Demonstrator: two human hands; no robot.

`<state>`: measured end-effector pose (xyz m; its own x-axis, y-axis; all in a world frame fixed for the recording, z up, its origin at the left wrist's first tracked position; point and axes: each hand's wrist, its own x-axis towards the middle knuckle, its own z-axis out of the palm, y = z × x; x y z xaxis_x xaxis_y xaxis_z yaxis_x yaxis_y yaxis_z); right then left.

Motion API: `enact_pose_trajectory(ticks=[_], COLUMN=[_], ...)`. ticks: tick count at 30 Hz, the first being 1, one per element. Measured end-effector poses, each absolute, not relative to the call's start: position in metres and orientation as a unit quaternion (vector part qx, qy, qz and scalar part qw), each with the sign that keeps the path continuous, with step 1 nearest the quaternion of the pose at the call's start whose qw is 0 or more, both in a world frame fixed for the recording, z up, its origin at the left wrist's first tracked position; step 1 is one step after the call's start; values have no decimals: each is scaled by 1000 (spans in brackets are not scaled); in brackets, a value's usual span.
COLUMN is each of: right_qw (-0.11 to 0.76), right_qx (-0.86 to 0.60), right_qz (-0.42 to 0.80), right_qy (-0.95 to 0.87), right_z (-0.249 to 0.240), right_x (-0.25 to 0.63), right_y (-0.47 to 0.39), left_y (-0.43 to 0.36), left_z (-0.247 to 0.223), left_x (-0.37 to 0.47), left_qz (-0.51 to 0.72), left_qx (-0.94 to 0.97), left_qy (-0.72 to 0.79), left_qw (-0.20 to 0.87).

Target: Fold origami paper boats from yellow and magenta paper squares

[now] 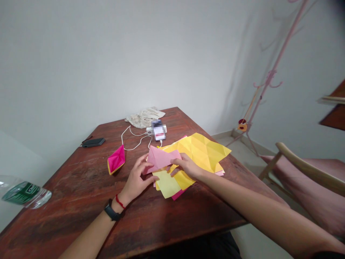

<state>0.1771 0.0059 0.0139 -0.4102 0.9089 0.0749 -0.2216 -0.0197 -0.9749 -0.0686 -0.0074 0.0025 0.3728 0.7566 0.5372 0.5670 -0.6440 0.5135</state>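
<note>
A folded pink paper (161, 158) is held between both hands above a pile of coloured sheets. My left hand (138, 176) has its fingers on the paper's left end, with the thumb beneath its lower edge. On the right end, my right hand (185, 166) grips the paper between thumb and fingers. Under it lie a pale yellow sheet (167, 184) and a creased bright yellow sheet (201, 149), with pink and magenta edges showing below. A folded magenta and yellow paper piece (116, 159) rests on the table to the left.
On the wooden table (81, 190) are a plastic bottle (27, 192), a black device (93, 142), a crumpled cloth (145, 117), white cables and a phone (159, 133). A chair (309, 172) and a pink stand (269, 77) are at the right.
</note>
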Motion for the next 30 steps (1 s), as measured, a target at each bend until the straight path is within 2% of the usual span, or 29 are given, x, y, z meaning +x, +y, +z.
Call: enact_pose_trajectory(ticks=[10, 19, 30], right_qw=[398, 359, 363], right_qx=[-297, -279, -301], right_qz=[656, 514, 387], right_qy=[-568, -727, -792], right_z=[6, 10, -7], right_x=[175, 172, 166], right_y=[-1, -11, -13], left_y=[-12, -17, -22], left_z=[3, 8, 10], left_x=[-64, -63, -58], left_qz=[396, 388, 375], left_qx=[821, 828, 837], left_qy=[399, 385, 359], left_qw=[98, 122, 176])
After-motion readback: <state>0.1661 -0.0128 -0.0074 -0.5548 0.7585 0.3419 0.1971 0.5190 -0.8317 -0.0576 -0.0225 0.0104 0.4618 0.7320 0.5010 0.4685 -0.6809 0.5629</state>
